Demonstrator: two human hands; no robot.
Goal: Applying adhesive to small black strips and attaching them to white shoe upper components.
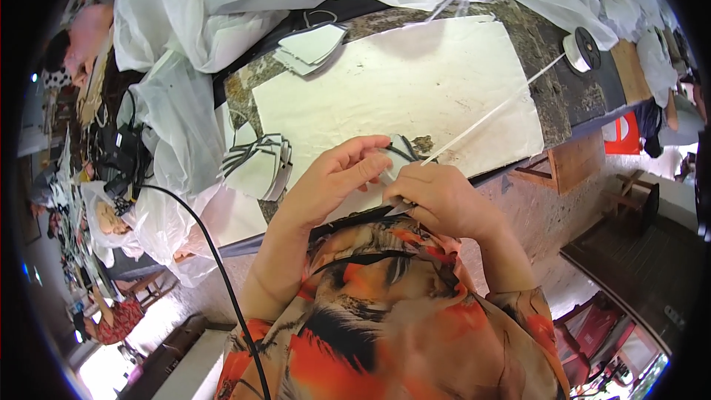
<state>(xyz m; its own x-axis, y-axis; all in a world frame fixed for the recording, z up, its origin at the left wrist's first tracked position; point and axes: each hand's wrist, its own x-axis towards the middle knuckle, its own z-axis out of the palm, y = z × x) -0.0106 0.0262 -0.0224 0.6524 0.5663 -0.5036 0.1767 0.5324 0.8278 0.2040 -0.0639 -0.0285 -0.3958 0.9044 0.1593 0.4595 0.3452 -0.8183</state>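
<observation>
At the centre of the frame I see my left hand (pixel 337 178) pinching a small white-and-black cut piece (pixel 404 150), while my right hand (pixel 441 200) closes on a white tape strip (pixel 489 115) running to its reel (pixel 581 50) at upper right, over the white board (pixel 400 89).
</observation>
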